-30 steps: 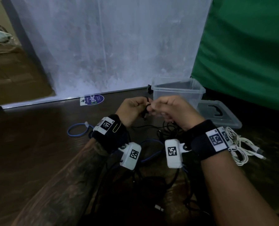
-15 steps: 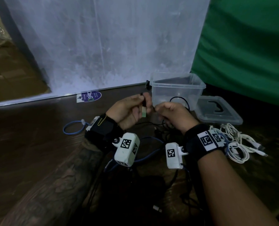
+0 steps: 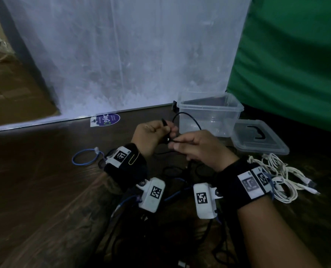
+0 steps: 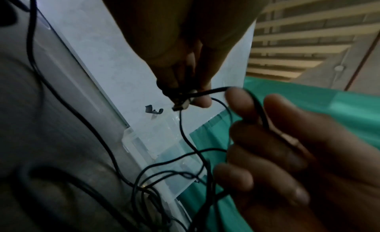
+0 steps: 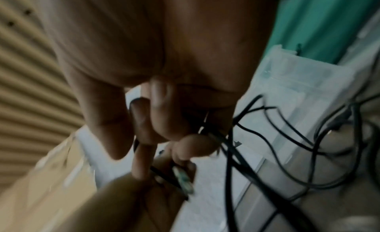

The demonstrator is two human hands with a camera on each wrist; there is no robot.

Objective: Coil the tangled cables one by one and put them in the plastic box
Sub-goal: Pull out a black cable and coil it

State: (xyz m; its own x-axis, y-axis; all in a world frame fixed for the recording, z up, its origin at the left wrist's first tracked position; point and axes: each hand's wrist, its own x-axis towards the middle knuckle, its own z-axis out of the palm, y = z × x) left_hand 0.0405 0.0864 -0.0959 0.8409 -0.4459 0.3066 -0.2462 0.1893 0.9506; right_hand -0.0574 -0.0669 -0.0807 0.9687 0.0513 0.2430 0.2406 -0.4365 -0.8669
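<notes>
My left hand (image 3: 157,132) pinches the plug end of a thin black cable (image 3: 188,118), whose metal connector (image 4: 182,105) pokes out below the fingers. The cable arches up in a loop in front of the clear plastic box (image 3: 236,109) and runs into my right hand (image 3: 191,146), which grips it between thumb and fingers (image 4: 242,99). Both hands meet just left of the box, above the floor. From the right hand (image 5: 185,138) more black cable (image 5: 287,138) hangs down into a tangle (image 3: 180,171) below the wrists.
The box's clear lid (image 3: 257,140) lies right of the box. A white cable bundle (image 3: 280,176) sits at the right, a blue cable loop (image 3: 83,157) at the left. A white sheet hangs behind, a green cloth (image 3: 296,55) at the right. A sticker (image 3: 106,119) lies on the dark wooden floor.
The black cable now arches up in a larger loop in front of the box. My right hand has drawn slightly right and lower along it; the left hand still holds the plug end.
</notes>
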